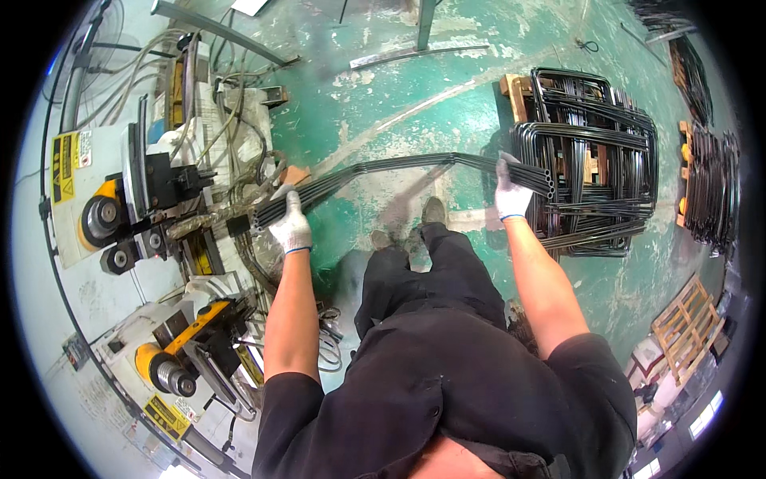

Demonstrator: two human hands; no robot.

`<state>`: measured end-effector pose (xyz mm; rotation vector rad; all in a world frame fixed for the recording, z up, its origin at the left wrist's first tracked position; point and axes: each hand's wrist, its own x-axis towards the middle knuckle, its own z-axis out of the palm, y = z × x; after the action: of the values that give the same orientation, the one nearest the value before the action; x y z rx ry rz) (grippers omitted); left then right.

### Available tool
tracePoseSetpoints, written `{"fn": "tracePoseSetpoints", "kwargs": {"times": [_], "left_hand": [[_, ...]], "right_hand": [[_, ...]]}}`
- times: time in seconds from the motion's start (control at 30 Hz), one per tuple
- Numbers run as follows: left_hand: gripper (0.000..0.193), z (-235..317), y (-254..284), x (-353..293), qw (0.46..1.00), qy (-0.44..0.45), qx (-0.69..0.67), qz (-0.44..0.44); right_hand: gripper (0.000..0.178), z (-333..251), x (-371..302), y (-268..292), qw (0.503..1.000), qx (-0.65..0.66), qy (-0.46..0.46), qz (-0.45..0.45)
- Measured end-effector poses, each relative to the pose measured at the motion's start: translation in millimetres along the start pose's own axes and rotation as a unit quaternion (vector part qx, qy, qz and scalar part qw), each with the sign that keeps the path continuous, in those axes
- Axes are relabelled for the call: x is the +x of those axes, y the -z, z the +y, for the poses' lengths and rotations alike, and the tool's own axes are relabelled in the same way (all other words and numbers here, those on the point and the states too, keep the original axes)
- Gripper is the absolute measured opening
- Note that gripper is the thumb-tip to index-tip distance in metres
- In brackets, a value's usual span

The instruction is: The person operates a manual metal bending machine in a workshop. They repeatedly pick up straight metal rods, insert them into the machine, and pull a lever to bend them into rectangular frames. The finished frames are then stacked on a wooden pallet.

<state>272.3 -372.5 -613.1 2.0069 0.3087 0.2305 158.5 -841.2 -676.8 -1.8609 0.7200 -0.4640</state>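
A bundle of black bent metal tubes [407, 162] spans the space in front of my body, with open round ends at both sides. My left hand [290, 224], in a white glove, is closed round the bundle near its left end, beside the machine. Near the other end my right hand [511, 190], gloved too, grips the same tubes; some of its fingers are hidden behind them. The tubes' right end reaches over the edge of a stack of black bent tube frames [586, 136].
On the left stand a bending machine [104, 211] with hoses and a second machine head [167, 369] with a yellow arm. The frame stack rests on a wooden pallet [517, 100]. Farther right are more black tubes [712, 188] and a leaning pallet [688, 327]. The green floor [351, 120] is worn.
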Motion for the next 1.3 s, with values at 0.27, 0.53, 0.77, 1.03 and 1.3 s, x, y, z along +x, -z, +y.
{"fn": "tracePoseSetpoints", "kwargs": {"times": [0.27,0.53,0.77,1.03,1.3], "left_hand": [[0.017,-15.6,1.8,-2.4,0.999,-0.009,-0.038,0.019],[0.02,29.3,17.5,14.3,0.993,-0.047,-0.106,-0.008],[0.021,34.4,21.1,15.8,0.993,-0.077,-0.084,-0.036],[0.018,22.7,17.9,11.8,0.99,-0.045,-0.128,-0.02],[0.02,30.6,14.6,6.0,0.992,-0.05,-0.118,0.021]], "right_hand": [[0.025,-77.0,0.8,11.2,0.997,-0.029,0.043,0.064],[0.027,-109.0,5.1,15.7,0.99,-0.052,0.047,0.118],[0.026,-103.3,8.0,24.0,0.985,-0.144,0.076,0.063],[0.018,-100.9,10.8,28.3,0.99,-0.109,0.089,0.034],[0.023,-117.6,-0.7,29.5,0.995,-0.033,0.048,0.081]]}}
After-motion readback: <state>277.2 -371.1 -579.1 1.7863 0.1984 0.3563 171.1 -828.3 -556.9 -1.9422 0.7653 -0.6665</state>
